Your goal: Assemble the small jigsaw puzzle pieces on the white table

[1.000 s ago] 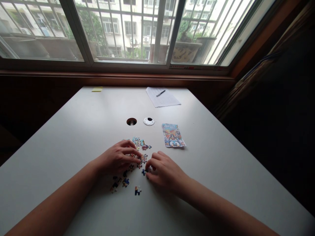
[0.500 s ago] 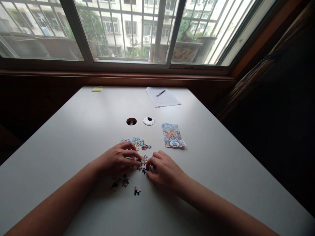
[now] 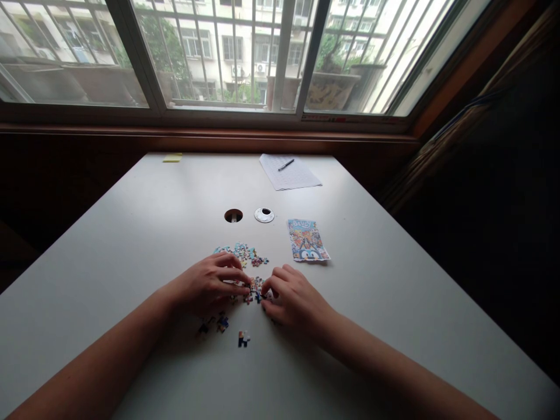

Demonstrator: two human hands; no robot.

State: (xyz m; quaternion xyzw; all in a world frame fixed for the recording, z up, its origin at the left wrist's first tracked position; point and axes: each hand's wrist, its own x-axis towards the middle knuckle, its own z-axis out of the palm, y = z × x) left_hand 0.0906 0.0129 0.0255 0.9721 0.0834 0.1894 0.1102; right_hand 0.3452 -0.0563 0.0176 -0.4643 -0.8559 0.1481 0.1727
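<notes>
A small pile of jigsaw puzzle pieces (image 3: pixel 254 287) lies on the white table between my hands. My left hand (image 3: pixel 219 277) arches over the pile's left side, fingers apart and fingertips at the pieces; its thumb is hidden. On the other side, my right hand (image 3: pixel 291 294) pinches a dark puzzle piece (image 3: pixel 264 296) between thumb and forefinger, low at the pile's edge. Farther back is a cluster of light blue pieces (image 3: pixel 245 252). Dark pieces (image 3: pixel 219 322) lie nearer me on the left. Two or so joined pieces (image 3: pixel 244 339) rest alone in front.
Right of the pieces lies a colourful picture sheet (image 3: pixel 307 240). A round hole (image 3: pixel 233 216) and a silver ring cover (image 3: pixel 264 215) are mid-table. Paper sheets (image 3: pixel 291 175) with a pen (image 3: pixel 286 165) and a yellow sticky note (image 3: pixel 172 157) lie near the window.
My right hand has shifted slightly away from me, and the dark blue piece at its fingertips has moved with it. My left hand has stayed nearly still.
</notes>
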